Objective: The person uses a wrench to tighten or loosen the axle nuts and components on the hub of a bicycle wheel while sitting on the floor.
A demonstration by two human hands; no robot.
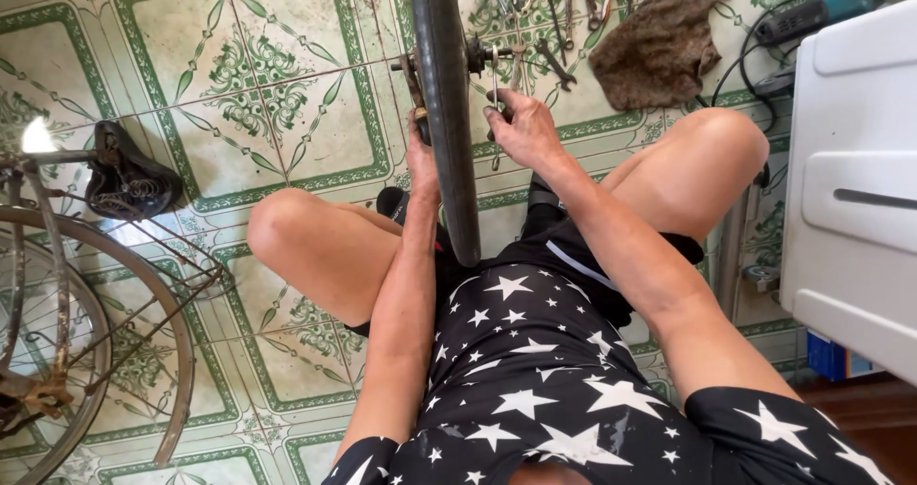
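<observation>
Green-patterned floor tiles (pixel 287 74) frame a bicycle wheel (pixel 447 112) held upright between bare knees; left hand (pixel 420 155) grips its axle side, right hand (pixel 521 127) pinches a spanner (pixel 497 88).

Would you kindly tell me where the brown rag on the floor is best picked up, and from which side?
Grip the rag at its raised, crumpled middle, coming from the right hand's side. It lies loosely bunched on the tiles, so folds there probably pinch easily; tools crowd its far left edge.
</observation>
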